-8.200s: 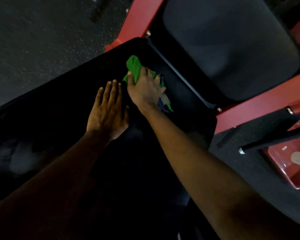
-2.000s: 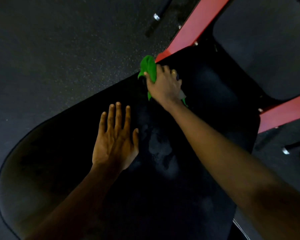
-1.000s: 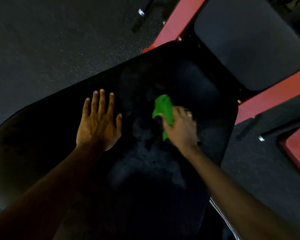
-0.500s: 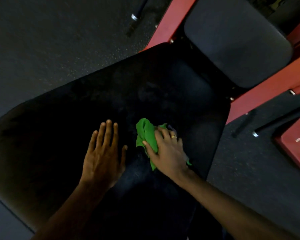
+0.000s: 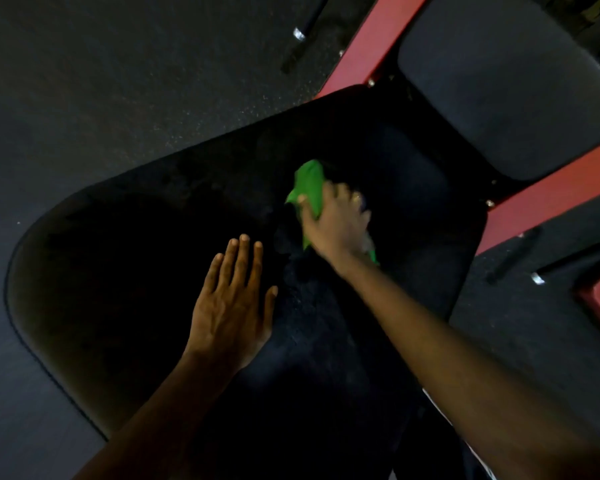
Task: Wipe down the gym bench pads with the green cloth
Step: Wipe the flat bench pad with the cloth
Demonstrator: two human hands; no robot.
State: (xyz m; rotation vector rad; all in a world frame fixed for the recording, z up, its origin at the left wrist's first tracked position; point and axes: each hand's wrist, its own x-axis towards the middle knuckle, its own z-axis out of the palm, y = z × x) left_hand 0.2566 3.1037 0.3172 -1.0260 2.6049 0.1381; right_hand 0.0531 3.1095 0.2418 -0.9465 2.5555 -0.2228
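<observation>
Item: green cloth (image 5: 309, 188), bunched, lying on the large bench pad (image 5: 136, 271) just toward 12 o'clock from the view's centre, mostly covered by the right hand (image 5: 336, 223)
Handling, judged: light, soft and limp. It should fold and slip under a loose grip, so it is best taken as a wad in the palm and pressed flat to the pad
Right hand: fingers (image 5: 340, 197) curled over and clamped on the cloth, with a green lobe showing at 11 o'clock of the knuckles and a tail at 5 o'clock near the wrist. The hand is blurred, so the exact finger spacing cannot be told
Left hand (image 5: 232, 306): at 7 o'clock of the cloth, palm down on the pad. Its fingers (image 5: 243, 258) are straight and close together with the thumb out, holding nothing
Pad surface, judged: firm padded vinyl, faintly smeared near the cloth
Small bench pad (image 5: 499, 91): at 1 o'clock, apart from both hands, on the red frame (image 5: 551, 206)
</observation>
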